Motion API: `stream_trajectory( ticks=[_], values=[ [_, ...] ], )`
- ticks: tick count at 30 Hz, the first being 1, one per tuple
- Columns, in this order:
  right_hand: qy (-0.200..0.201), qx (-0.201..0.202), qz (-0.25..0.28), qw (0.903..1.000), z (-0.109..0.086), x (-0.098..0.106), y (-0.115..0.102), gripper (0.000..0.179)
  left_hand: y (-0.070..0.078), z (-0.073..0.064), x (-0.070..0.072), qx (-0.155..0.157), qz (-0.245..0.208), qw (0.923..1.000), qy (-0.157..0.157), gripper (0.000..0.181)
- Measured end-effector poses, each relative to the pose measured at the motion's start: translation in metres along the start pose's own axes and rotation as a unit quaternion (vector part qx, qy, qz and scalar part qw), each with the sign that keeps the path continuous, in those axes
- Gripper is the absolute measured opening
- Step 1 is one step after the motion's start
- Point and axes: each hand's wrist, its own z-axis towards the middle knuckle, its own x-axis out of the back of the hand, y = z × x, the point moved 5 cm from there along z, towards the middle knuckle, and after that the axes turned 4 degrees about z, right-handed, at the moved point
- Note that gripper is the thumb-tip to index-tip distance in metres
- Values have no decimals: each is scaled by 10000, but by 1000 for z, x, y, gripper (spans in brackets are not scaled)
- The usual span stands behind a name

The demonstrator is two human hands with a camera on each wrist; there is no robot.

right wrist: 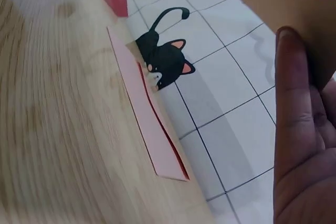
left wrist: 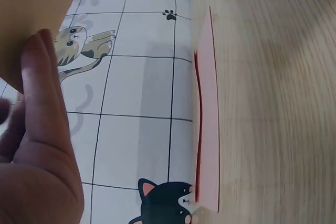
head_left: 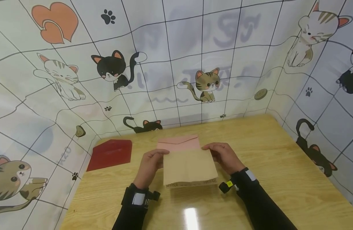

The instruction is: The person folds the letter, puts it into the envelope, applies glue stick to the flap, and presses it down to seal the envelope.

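Left hand (head_left: 150, 166) | right hand (head_left: 224, 157): both pinch opposite sides of beige paper (head_left: 190, 167) between them; forearms (head_left: 131, 209) reach forward; pink envelope (head_left: 178, 144) lies beyond hands

The tan sheet (head_left: 190, 166) looks like smooth, matt paper with a faint crease. The pink envelope (head_left: 180, 145) is also of matt paper. The red envelope (head_left: 111, 156) seems to be smooth paper with a slight shine. The table (head_left: 265, 156) has a wood-grain surface, glossy enough to reflect light. The wall cover (head_left: 154, 40) is wrinkled; cloth or plastic, I cannot tell. The sleeves (head_left: 265, 204) look like dull cloth.
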Motion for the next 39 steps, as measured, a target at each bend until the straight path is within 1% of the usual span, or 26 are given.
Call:
stream_trajectory(
  ticks=[2, 4, 6, 7, 8, 9, 10, 11, 13, 14, 16, 17, 18, 19, 20, 22, 23, 25, 26, 27, 28, 29, 30, 33, 37, 39],
  values=[
    [93, 9, -458, 9989, 1, -1, -1, 40, 0, 0, 0, 67, 179, 9998, 66, 26],
    [239, 46, -991, 9948, 2, -2, -2, 37, 1, 1, 0, 52, 567, 9981, 218, 24],
    [414, 206, -1752, 9834, 3, -4, -4, 33, 2, 1, -1, -13, 920, 9952, 339, 28],
    [467, 340, -2210, 9736, 3, -6, -6, 33, 3, 1, -2, -68, 1042, 9939, 362, 31],
    [509, 511, -2696, 9603, 3, -9, -9, 35, 4, 1, -4, -118, 1128, 9929, 370, 31],
    [539, 692, -3214, 9429, 4, -14, -12, 39, 5, 0, -6, -170, 1165, 9925, 342, 32],
    [548, 885, -3745, 9214, 5, -21, -16, 42, 7, 0, -9, -216, 1161, 9926, 293, 31],
    [493, 1111, -4286, 8953, 6, -30, -20, 46, 8, 0, -11, -246, 1136, 9929, 245, 28],
    [239, 1540, -5038, 8496, 8, -51, -29, 49, 11, -1, -17, -316, 1093, 9934, 132, 22],
    [52, 1725, -5259, 8329, 10, -63, -33, 46, 12, -1, -20, -347, 1089, 9934, 70, 20],
    [-314, 1948, -5494, 8119, 12, -84, -38, 37, 15, -2, -26, -405, 1125, 9928, -18, 17],
    [-428, 1981, -5569, 8054, 13, -92, -39, 33, 16, -3, -28, -430, 1172, 9922, -21, 16],
    [-487, 1972, -5606, 8028, 14, -99, -41, 28, 18, -4, -29, -445, 1248, 9912, -7, 15],
    [-495, 1943, -5693, 7973, 15, -103, -42, 24, 20, -5, -30, -463, 1345, 9898, 32, 14],
    [-469, 1884, -5767, 7936, 15, -106, -43, 20, 21, -6, -31, -477, 1503, 9874, 91, 14],
    [-414, 1760, -5857, 7901, 16, -109, -45, 16, 26, -8, -31, -595, 2055, 9766, 239, 12],
    [-407, 1728, -5900, 7876, 16, -109, -46, 15, 29, -10, -31, -698, 2383, 9682, 301, 12],
    [-441, 1682, -5938, 7856, 16, -107, -46, 15, 34, -12, -31, -960, 3034, 9470, 433, 12],
    [-449, 1670, -5925, 7868, 16, -104, -46, 15, 37, -13, -31, -1109, 3317, 9354, 521, 12],
    [-461, 1647, -5908, 7885, 15, -101, -47, 15, 39, -13, -31, -1219, 3528, 9257, 612, 11],
    [-461, 1647, -5898, 7892, 14, -97, -47, 16, 41, -13, -30, -1304, 3625, 9203, 683, 11],
    [-454, 1603, -5880, 7915, 12, -92, -47, 16, 42, -13, -28, -1347, 3667, 9175, 746, 10],
    [-431, 1524, -5820, 7976, 10, -85, -48, 16, 43, -13, -25, -1367, 3676, 9162, 828, 10],
    [-373, 1348, -5695, 8100, 2, -64, -48, 16, 44, -13, -15, -1326, 3695, 9139, 1031, 9],
    [-364, 1130, -5431, 8312, -5, -40, -46, 15, 44, -13, -6, -1384, 3955, 8993, 1255, 10],
    [-404, 1005, -5201, 8472, -7, -31, -45, 14, 44, -12, -3, -1434, 4074, 8915, 1366, 11]
  ],
)
